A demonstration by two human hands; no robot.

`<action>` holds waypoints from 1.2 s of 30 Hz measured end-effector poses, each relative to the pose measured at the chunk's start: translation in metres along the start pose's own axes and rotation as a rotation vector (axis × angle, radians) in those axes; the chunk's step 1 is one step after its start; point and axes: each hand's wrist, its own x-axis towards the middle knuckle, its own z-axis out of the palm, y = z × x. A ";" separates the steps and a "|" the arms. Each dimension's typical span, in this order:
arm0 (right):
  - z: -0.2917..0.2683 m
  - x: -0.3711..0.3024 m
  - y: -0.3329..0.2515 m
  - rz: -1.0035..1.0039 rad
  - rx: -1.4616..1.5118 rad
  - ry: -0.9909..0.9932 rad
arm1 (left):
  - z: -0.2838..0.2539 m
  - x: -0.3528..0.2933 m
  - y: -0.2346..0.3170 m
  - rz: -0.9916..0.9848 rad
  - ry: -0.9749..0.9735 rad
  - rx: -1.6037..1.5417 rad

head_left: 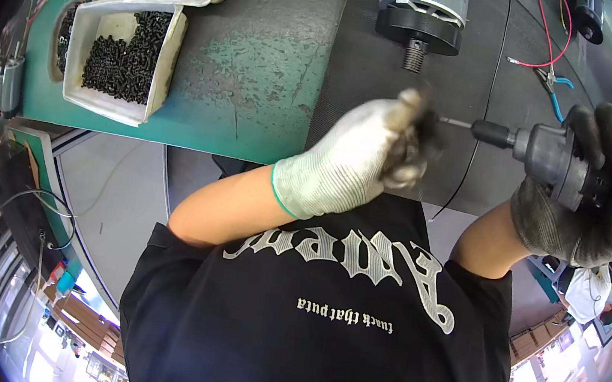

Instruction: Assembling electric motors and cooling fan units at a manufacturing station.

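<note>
While the right hand [576, 225] grips the driver [534, 145], the left hand [352, 151] is at its bit [455, 122] end

Driver is up in the air over the black mat [367, 85], roughly level, bit pointing left. Right hand wraps the rear of the grey housing [569, 174]: fingers curl over the far side, palm sits on the near side, black nose [491, 133] stays bare. Left hand has fingers curled in, tips motion-blurred at a dark patch [432, 134]; cannot tell if a part is pinched there, how tightly, or if the bit touches it.

Handling, judged by looks: driver probably weighty for its size, hard and stiff, mass toward the rear, so a rear hold suits. Smooth housing could slip; a full wrap beats a fingertip hold. Bit is thin, likely stiff, easiest bit to knock off line; keep fingers off it and off the nose in case they spin.

Motor [420, 29] lies on the mat near the left hand, threaded shaft [414, 55] toward the person. Likely heavy; better held by its body. Small black parts [120, 68] in the bin [161, 73], on the green bench [261, 57], look light and hard: pinch singly. Blue-handled pliers [556, 106] lie beyond the driver.
</note>
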 end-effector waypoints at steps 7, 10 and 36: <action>-0.029 0.004 -0.011 0.010 0.028 0.045 | 0.000 0.027 0.011 0.309 0.232 0.145; -0.032 0.010 -0.004 -0.009 0.062 0.000 | -0.017 0.032 0.006 0.188 -0.176 -0.270; 0.011 0.027 0.055 -0.286 -0.288 0.413 | -0.019 0.026 0.013 0.238 -0.001 0.111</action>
